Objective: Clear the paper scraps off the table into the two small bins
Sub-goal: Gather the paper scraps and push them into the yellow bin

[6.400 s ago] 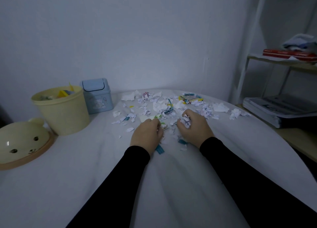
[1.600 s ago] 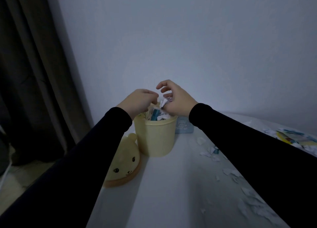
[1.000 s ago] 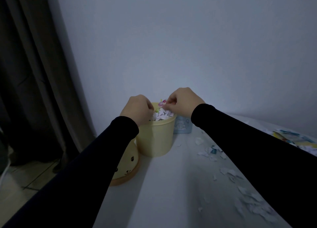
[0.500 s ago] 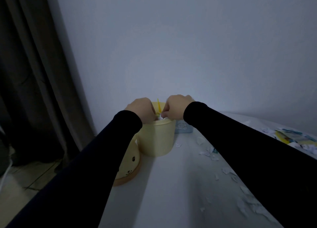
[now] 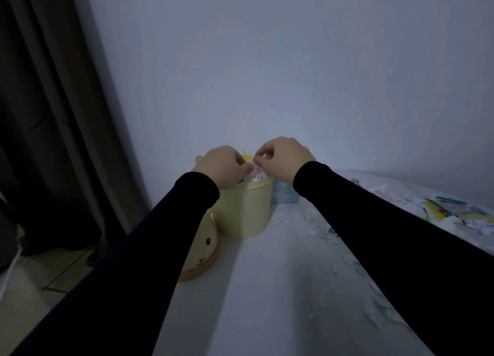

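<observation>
White cloth covers the table (image 5: 267,288) we lean over, and its near and right edges are cut off by the frame and by our black sleeves (image 5: 149,248). Our left hand (image 5: 222,165) and right hand (image 5: 283,159) are curled over the mouth of the yellow bin (image 5: 244,208), fingers bent inward; whether they pinch paper we cannot tell, since the fingertips are turned away from us. White and pinkish scraps (image 5: 258,175) fill the yellow bin up to its rim, with a yellow strip (image 5: 244,153) standing up at the back. To its lower left lies a yellow bear-face lid (image 5: 205,251), half covered by our left forearm. Behind the yellow bin, the blue bin (image 5: 283,194) shows only a corner with a small bear picture; any writing on it is too dim to read. Loose paper scraps (image 5: 324,231) are strewn across the cloth to the right, and a colourful heap (image 5: 454,211) lies at the far right edge, its print blurred.
</observation>
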A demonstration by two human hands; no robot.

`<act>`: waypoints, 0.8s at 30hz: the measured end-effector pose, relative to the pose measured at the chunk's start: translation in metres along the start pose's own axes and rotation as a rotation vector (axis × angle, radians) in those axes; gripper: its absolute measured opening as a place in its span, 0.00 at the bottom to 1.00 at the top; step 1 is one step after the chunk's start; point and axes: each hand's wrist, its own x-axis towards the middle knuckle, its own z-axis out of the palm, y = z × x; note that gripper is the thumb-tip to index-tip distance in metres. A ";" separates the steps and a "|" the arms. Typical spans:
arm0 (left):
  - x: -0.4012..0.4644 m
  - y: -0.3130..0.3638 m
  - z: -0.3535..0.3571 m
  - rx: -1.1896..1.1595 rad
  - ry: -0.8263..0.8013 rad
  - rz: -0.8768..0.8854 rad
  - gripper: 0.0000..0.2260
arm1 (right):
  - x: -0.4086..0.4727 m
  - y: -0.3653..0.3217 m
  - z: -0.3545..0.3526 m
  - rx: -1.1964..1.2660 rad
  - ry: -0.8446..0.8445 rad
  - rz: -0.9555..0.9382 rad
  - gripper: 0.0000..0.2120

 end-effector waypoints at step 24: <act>-0.048 0.066 0.155 0.100 -0.102 -0.019 0.20 | -0.080 0.116 0.045 -0.339 -0.342 0.033 0.21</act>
